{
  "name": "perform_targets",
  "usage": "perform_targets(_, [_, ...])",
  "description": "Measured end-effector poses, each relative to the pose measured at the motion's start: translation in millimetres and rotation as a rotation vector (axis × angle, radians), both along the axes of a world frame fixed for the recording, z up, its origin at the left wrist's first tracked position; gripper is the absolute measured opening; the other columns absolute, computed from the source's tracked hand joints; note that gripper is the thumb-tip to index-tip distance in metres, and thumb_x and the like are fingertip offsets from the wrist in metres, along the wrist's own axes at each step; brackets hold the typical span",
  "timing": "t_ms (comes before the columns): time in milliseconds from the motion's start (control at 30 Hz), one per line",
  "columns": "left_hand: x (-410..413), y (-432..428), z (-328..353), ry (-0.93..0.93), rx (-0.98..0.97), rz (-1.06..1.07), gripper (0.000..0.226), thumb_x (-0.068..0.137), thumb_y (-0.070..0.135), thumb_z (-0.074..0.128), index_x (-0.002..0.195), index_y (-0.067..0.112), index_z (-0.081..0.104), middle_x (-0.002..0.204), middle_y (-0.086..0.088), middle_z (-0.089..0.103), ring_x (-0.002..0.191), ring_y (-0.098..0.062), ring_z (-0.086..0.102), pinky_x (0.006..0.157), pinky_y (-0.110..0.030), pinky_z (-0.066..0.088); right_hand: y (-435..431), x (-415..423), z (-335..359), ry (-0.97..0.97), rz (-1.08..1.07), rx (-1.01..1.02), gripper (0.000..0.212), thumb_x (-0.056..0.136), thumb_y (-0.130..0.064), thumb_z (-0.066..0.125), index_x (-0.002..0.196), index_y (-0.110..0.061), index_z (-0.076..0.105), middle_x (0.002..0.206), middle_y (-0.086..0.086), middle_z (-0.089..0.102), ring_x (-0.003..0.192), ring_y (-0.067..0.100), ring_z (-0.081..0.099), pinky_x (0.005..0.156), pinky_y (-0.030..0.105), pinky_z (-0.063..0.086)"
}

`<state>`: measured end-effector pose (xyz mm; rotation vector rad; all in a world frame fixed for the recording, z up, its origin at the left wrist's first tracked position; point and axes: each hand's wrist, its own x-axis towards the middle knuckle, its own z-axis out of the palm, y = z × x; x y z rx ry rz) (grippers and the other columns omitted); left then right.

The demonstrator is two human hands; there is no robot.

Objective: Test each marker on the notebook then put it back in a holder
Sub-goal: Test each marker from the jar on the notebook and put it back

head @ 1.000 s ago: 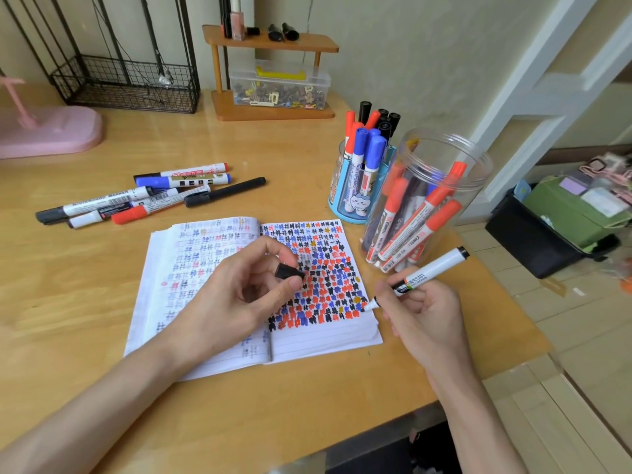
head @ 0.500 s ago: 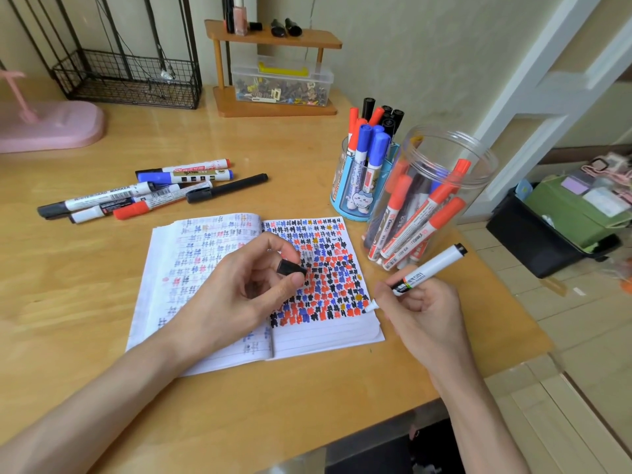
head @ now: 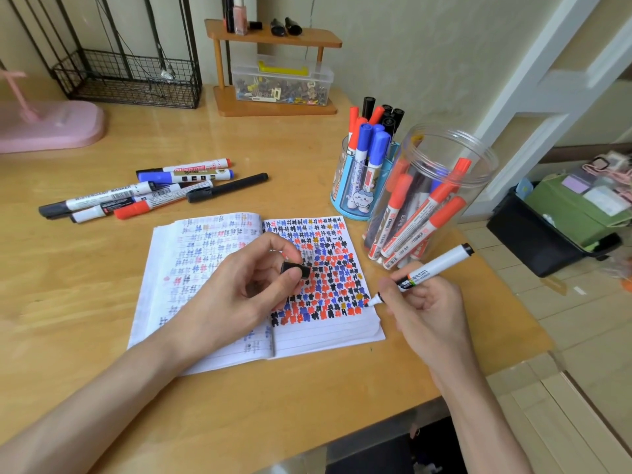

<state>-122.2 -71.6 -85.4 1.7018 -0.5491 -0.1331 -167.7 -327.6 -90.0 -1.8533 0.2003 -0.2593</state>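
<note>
**Uncapped marker at the notebook's right page**

The marker (head: 436, 268), white-barrelled with a black end, lies slanted in the right hand (head: 424, 309). Its fingers are curled round the lower barrel, and the tip points down-left. The tip sits at the right edge of the open notebook (head: 212, 261), beside the lower rows of marks; whether it actually presses the paper cannot be told. The notebook's right page is packed with small black, red and blue marks, and fainter marks show on the left page.

The left hand (head: 246, 295) rests over the middle of the notebook and pinches a black cap (head: 295, 269) between thumb and fingertips.

2 holders stand just beyond the notebook's top right corner. The blue holder (head: 338, 196) carries upright markers with blue, red and black caps. Touching it, or nearly so, on its right is a clear jar (head: 478, 155) with red-capped markers leaning inside.

A loose bunch of markers (head: 136, 196) lies on the wooden table (head: 307, 405), well apart from the notebook, to the upper left.

At the back of the table stand a wire basket (head: 130, 80) and a small wooden shelf (head: 273, 37). A clear plastic box (head: 280, 83) of small bits sits under the shelf. A pink object (head: 51, 126) sits at the far left. On the floor to the right is a black bin (head: 533, 234) holding a green box.
</note>
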Motion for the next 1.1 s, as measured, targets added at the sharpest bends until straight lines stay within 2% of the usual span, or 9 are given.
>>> perform_targets(133, [1, -2, 1, 0.037, -0.005, 0.002, 0.021, 0.094, 0.019, 0.069, 0.11, 0.009, 0.059, 0.085, -0.008, 0.072, 0.069, -0.026, 0.07, 0.068, -0.039, 0.056, 1, -1, 2, -0.002, 0.023, 0.03, 0.006, 0.094, -0.005, 0.072, 0.09, -0.004, 0.067, 0.064, -0.007, 0.073, 0.06, 0.004, 0.07, 0.049, 0.016, 0.048])
perform_targets(200, [1, -3, 1, 0.042, -0.004, -0.007, 0.02, 0.092, 0.019, 0.071, 0.108, 0.01, 0.063, 0.091, -0.008, 0.075, 0.073, -0.025, 0.074, 0.071, -0.042, 0.057, 1, -1, 7, -0.033, 0.019, 0.127, 0.006, 0.095, -0.007, 0.072, 0.092, -0.003, 0.069, 0.061, 0.0, 0.068, 0.055, 0.009, 0.064, 0.051, 0.019, 0.048])
perform_targets(300, [0, -2, 3, 0.059, -0.031, -0.004, 0.021, 0.09, 0.018, 0.073, 0.106, 0.008, 0.063, 0.094, -0.012, 0.077, 0.077, -0.028, 0.077, 0.076, -0.049, 0.058, 4, -3, 17, -0.101, 0.06, 0.27, 0.012, 0.092, -0.015, 0.075, 0.1, -0.007, 0.071, 0.07, 0.018, 0.067, 0.057, 0.021, 0.06, 0.057, 0.024, 0.051])
perform_targets(400, [-1, -2, 5, 0.084, -0.062, -0.004, 0.025, 0.089, 0.019, 0.074, 0.106, 0.006, 0.06, 0.096, -0.014, 0.078, 0.079, -0.031, 0.078, 0.079, -0.062, 0.055, 19, -5, 25, -0.141, 0.138, 0.316, 0.017, 0.087, -0.02, 0.077, 0.099, -0.01, 0.072, 0.072, 0.014, 0.069, 0.06, 0.02, 0.063, 0.063, 0.029, 0.055])
perform_targets(467, [0, -1, 6, 0.1, -0.089, -0.017, 0.026, 0.09, 0.017, 0.073, 0.107, 0.004, 0.059, 0.095, -0.015, 0.078, 0.078, -0.035, 0.077, 0.08, -0.063, 0.055, 30, -4, 27, -0.148, 0.185, 0.33, 0.017, 0.084, -0.023, 0.078, 0.098, -0.013, 0.073, 0.072, 0.009, 0.069, 0.063, 0.02, 0.063, 0.062, 0.029, 0.052])
perform_targets(667, [1, 1, 6, 0.107, -0.111, -0.033, 0.021, 0.092, 0.015, 0.071, 0.107, 0.003, 0.061, 0.09, -0.015, 0.075, 0.069, -0.032, 0.074, 0.076, -0.048, 0.059, 50, 1, 26, -0.134, 0.243, 0.351, 0.024, 0.081, -0.013, 0.08, 0.101, -0.003, 0.072, 0.077, 0.007, 0.072, 0.065, 0.018, 0.067, 0.062, 0.022, 0.052])
perform_targets(800, [4, 4, 3, 0.019, -0.014, 0.038, 0.02, 0.094, 0.041, 0.075, 0.108, 0.026, 0.076, 0.075, -0.014, 0.071, 0.058, -0.026, 0.062, 0.063, -0.048, 0.053, 53, 0, 24, -0.122, 0.265, 0.336, 0.023, 0.086, -0.018, 0.074, 0.105, -0.004, 0.073, 0.08, 0.012, 0.076, 0.069, 0.022, 0.071, 0.063, 0.024, 0.052])
perform_targets(900, [0, 3, 4, 0.012, -0.015, 0.069, 0.024, 0.089, 0.029, 0.075, 0.11, 0.02, 0.079, 0.076, -0.007, 0.075, 0.063, -0.012, 0.066, 0.069, -0.034, 0.057, 59, 0, 22, -0.166, 0.22, 0.315, 0.019, 0.088, -0.014, 0.073, 0.103, -0.003, 0.073, 0.078, 0.015, 0.076, 0.067, 0.021, 0.072, 0.066, 0.025, 0.056])
perform_targets(1100, [-7, 1, 6, -0.056, -0.018, 0.115, 0.018, 0.09, 0.022, 0.07, 0.106, 0.022, 0.078, 0.073, 0.004, 0.074, 0.064, -0.007, 0.066, 0.067, -0.023, 0.057, 72, 1, 16, -0.234, 0.162, 0.365, 0.016, 0.085, -0.013, 0.073, 0.099, -0.004, 0.072, 0.075, 0.013, 0.076, 0.067, 0.019, 0.073, 0.069, 0.024, 0.058])
